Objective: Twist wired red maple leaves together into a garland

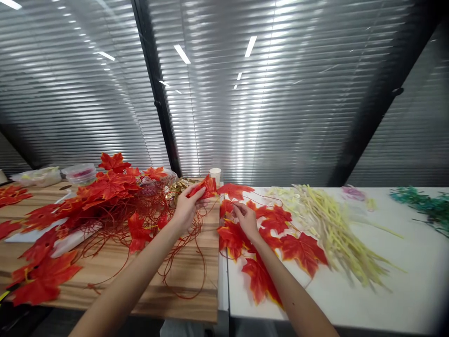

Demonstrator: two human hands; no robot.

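Observation:
My left hand point(187, 206) is closed on a red artificial maple leaf point(209, 186), above the seam between two tables. To its right, over the white table, my right hand point(245, 220) pinches a thin red string point(229, 201) between thumb and fingertips. Another red leaf point(236, 190) lies just beyond the right hand. Below and around that hand several maple leaves point(303, 250) with yellow edges are spread on the table. On the wooden side, left of my left hand, a tangle of red strings point(119, 229) trails from a heap of leaves point(108, 185).
Pale yellow strips point(329, 229) lie bundled on the white table point(396, 290), with green tinsel point(421, 206) at far right. A paper cup point(215, 175) and gold foil point(182, 185) stand at the back. Plastic tubs point(79, 173) sit back left on the wooden table point(196, 299). Blinds rise behind.

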